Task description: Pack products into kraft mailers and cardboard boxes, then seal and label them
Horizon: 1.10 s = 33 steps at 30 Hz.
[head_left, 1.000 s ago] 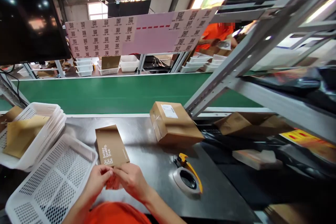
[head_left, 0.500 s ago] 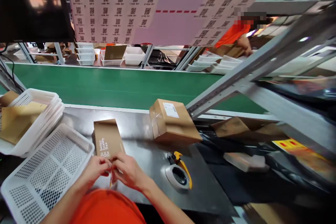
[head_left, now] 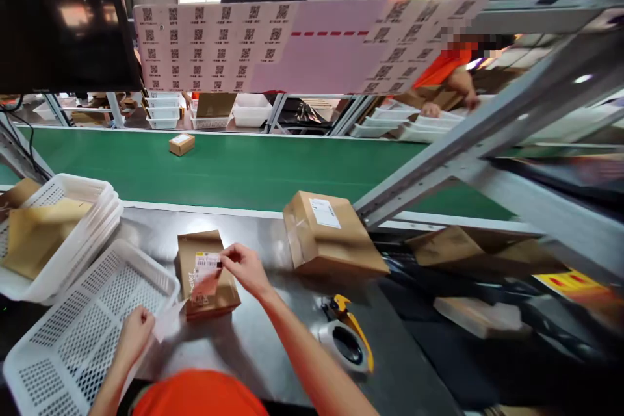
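On the metal table lies a brown cardboard box [head_left: 227,302] with white printed lettering, partly covered. My right hand [head_left: 247,268] pinches the upper right corner of a shipping label [head_left: 208,265] held over the box top; I cannot tell whether the label touches it. Down and to the left, my left hand [head_left: 135,335] is closed on a strip of white backing paper [head_left: 168,322], beside the rim of an empty white plastic basket [head_left: 166,264]. Right of my right arm rests a tape dispenser [head_left: 347,341] with a yellow handle.
A larger labelled carton [head_left: 331,237] stands at the table's back edge. Behind it runs a green conveyor belt [head_left: 253,166] carrying a small box [head_left: 182,144]. Stacked white baskets [head_left: 104,208] stand left, a metal frame post [head_left: 429,136] right. A co-worker's hands [head_left: 463,84] show across the belt.
My hands have moved apart: the right went forward over the box with the label, the left went back left with the backing paper. A small box has appeared on the belt.
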Each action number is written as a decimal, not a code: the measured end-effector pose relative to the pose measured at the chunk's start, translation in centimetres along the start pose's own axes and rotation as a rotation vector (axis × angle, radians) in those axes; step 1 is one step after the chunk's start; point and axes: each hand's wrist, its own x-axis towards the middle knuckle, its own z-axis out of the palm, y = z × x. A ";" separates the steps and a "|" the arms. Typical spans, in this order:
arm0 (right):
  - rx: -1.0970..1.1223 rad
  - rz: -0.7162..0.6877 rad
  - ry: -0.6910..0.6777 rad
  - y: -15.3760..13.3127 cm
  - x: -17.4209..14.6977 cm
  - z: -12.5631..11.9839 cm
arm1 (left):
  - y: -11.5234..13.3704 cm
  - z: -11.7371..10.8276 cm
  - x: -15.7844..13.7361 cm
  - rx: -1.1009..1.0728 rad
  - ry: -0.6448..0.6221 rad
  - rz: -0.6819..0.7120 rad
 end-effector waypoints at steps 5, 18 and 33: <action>-0.116 0.069 -0.010 4.7 6.8 3.2 | -1.3 -1.3 -0.4 0.131 -0.026 0.095; -0.452 -0.156 -0.157 7.2 5.3 6.3 | -0.6 0.4 -1.9 0.242 -0.114 0.179; -0.703 -0.403 -0.351 7.1 7.8 7.2 | 4.9 4.3 -1.9 0.021 -0.195 0.751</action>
